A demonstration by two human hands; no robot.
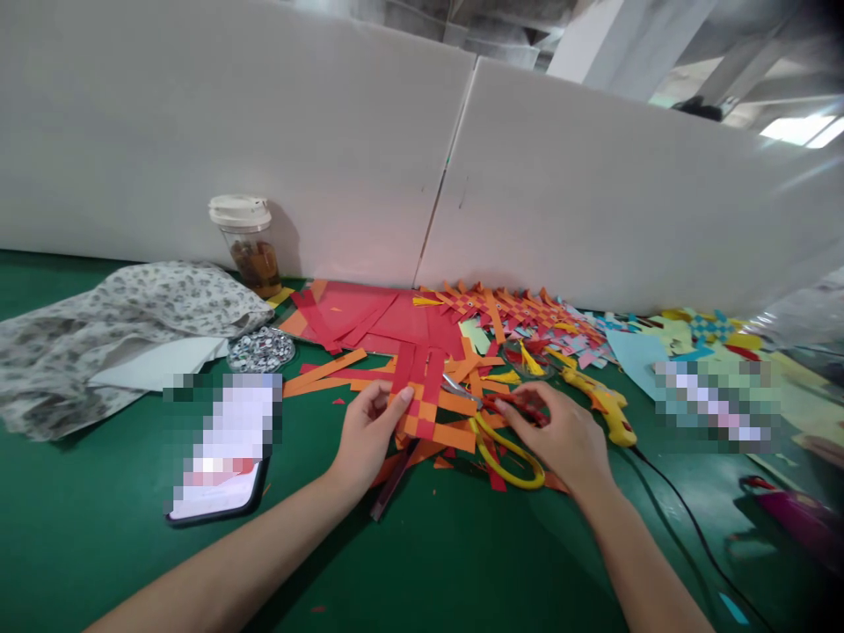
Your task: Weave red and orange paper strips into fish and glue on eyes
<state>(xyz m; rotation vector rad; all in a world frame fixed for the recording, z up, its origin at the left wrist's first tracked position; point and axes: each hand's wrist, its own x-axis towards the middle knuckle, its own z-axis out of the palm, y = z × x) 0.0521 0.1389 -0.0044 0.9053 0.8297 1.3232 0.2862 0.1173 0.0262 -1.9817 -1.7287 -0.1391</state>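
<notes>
Between the thumb and fingers of my left hand [373, 431] is a small woven piece of red and orange paper strips [422, 409], its loose strip ends sticking out upward and to the right. My right hand [560, 431] is closed on the red handles of a pair of scissors [518, 406]. Their metal blades point left, close behind the woven piece's right-hand strips; I cannot tell whether they touch it. Just below, a yellow-handled tool [511, 470], apparently a second pair of scissors, lies on the table. Loose orange strips [323, 374] and red sheets [369, 312] lie beyond my hands.
A phone [228, 505] and patterned cloth [145, 303] lie left, beside a dish of small beads [262, 350] and a lidded drink cup [251, 246]. Finished-looking woven pieces [514, 308] are piled at the back. A yellow glue gun [603, 404] with a cord lies right. A white partition [296, 141] stands behind.
</notes>
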